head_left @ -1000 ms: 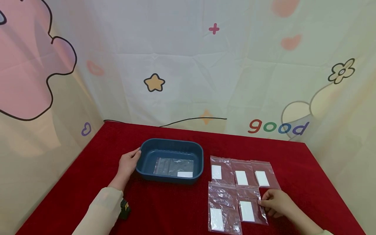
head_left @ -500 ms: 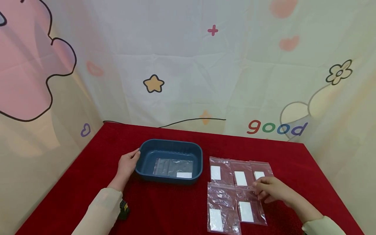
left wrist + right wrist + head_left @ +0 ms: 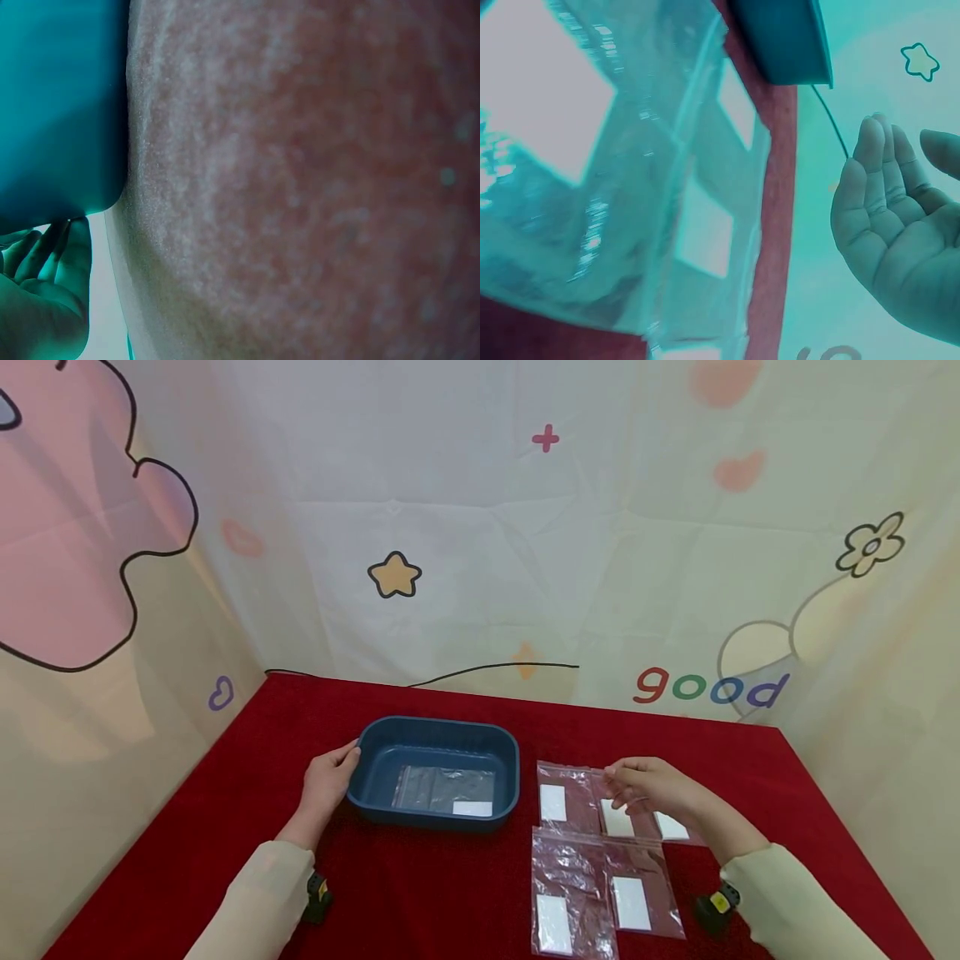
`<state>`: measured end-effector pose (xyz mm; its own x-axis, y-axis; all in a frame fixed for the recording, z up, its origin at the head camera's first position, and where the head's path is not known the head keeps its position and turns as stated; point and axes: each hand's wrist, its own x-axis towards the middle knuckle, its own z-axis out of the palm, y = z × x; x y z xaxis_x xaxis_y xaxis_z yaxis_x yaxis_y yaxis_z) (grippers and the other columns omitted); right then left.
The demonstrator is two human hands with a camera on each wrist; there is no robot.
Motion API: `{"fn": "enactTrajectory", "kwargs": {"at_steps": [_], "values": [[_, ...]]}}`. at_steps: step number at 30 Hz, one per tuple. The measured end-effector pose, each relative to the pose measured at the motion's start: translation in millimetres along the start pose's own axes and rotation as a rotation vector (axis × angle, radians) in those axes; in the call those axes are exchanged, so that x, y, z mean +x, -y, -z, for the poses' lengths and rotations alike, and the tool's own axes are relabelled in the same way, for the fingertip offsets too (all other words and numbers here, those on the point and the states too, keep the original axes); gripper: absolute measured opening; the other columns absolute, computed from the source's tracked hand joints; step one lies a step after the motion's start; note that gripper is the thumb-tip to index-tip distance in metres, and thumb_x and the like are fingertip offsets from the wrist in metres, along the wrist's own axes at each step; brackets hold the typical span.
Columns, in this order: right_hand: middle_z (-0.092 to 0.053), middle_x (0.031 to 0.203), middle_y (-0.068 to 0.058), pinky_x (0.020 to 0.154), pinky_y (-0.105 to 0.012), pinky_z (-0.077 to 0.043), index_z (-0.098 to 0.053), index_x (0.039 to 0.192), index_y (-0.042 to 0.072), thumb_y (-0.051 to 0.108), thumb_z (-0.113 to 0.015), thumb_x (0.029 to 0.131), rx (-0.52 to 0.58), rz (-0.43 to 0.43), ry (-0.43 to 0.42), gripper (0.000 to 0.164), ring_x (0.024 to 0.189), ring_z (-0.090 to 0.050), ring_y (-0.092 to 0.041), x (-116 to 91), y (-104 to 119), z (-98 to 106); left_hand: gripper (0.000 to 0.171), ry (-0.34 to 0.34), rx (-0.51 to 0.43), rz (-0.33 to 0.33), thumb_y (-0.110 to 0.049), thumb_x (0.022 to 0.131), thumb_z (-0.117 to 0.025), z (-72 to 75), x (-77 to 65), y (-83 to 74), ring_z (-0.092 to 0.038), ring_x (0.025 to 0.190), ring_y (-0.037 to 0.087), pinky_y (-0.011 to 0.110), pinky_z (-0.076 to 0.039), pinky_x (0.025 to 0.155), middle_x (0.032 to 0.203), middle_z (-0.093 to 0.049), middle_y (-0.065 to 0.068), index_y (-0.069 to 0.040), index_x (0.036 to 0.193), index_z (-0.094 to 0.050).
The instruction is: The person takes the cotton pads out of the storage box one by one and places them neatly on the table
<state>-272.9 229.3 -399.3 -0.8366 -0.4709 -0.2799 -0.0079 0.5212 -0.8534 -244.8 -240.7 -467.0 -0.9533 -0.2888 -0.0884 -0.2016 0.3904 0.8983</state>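
A dark blue basin (image 3: 433,817) stands left of centre. My left hand (image 3: 321,781) holds its left end, thumb at the rim; in the left wrist view its fingers meet the outer wall. Inside lies a clear zip bag (image 3: 431,787) with a white card. My right hand (image 3: 656,789) hovers over the back row of zip bags, fingers loosely bent and holding nothing. That row has a left bag (image 3: 577,802), a middle bag partly hidden by the hand, and a right bag mostly covered. In front lie a left bag (image 3: 576,868) and a right bag (image 3: 660,897).
Red cloth (image 3: 420,885) covers the table. A printed curtain (image 3: 465,568) hangs behind and at both sides. A small dark device is worn at the left wrist (image 3: 318,897) and another at the right wrist (image 3: 716,910).
My right hand has left the right edge of the front right bag and moved back and left, over the back row. The bags and basin stay where they were; my left hand keeps still.
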Motion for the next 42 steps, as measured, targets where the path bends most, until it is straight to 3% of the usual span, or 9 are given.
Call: {"fn": "enactTrajectory", "kwargs": {"at_steps": [6,17,27,35,42], "values": [[-0.071,0.094,0.002,0.085,-0.031,-0.062,-0.065,0.120,-0.006,0.030,-0.051,0.108,0.023,0.030,0.019,0.040,0.089,-0.068,-0.017,18.4,18.9,1.2,0.045,0.005,0.005,-0.006,-0.021,0.109,-0.046,0.0,-1.0,0.9,-0.043,0.147,0.039,0.053,-0.041,0.119,0.155,-0.047,0.021,-0.001,0.149,-0.050],[-0.072,0.103,0.002,0.086,-0.027,-0.060,-0.061,0.127,-0.004,0.028,-0.053,0.107,0.057,0.058,0.083,0.038,0.094,-0.069,-0.015,59.0,54.5,0.3,0.045,0.001,-0.003,-0.007,-0.022,0.109,-0.047,-0.1,1.0,0.6,-0.043,0.147,0.038,0.052,-0.042,0.119,0.155,-0.047,0.021,0.000,0.148,-0.050],[-0.071,0.106,-0.002,0.086,-0.026,-0.058,-0.058,0.131,-0.006,0.026,-0.050,0.107,-0.008,0.077,0.126,0.040,0.096,-0.067,-0.015,85.3,83.5,-8.5,0.045,-0.005,0.001,-0.015,-0.022,0.109,-0.047,0.6,1.6,1.8,-0.044,0.147,0.039,0.053,-0.042,0.118,0.154,-0.048,0.022,0.000,0.148,-0.050],[-0.066,0.127,-0.022,0.098,-0.036,-0.059,-0.056,0.136,-0.003,0.025,-0.053,0.106,-0.079,0.082,0.172,0.041,0.104,-0.068,-0.018,110.1,101.8,-9.7,0.045,0.001,0.009,-0.016,-0.021,0.109,-0.047,-0.3,3.0,0.1,-0.043,0.147,0.038,0.053,-0.042,0.119,0.156,-0.047,0.021,-0.001,0.149,-0.050],[-0.064,0.134,-0.024,0.105,-0.041,-0.057,-0.057,0.138,0.002,0.024,-0.057,0.103,-0.091,0.072,0.184,0.041,0.112,-0.068,-0.027,131.7,116.8,-20.0,0.045,0.013,0.010,0.014,-0.022,0.110,-0.047,-0.1,1.7,1.2,-0.042,0.148,0.039,0.053,-0.042,0.119,0.157,-0.045,0.021,-0.003,0.150,-0.049]]}}
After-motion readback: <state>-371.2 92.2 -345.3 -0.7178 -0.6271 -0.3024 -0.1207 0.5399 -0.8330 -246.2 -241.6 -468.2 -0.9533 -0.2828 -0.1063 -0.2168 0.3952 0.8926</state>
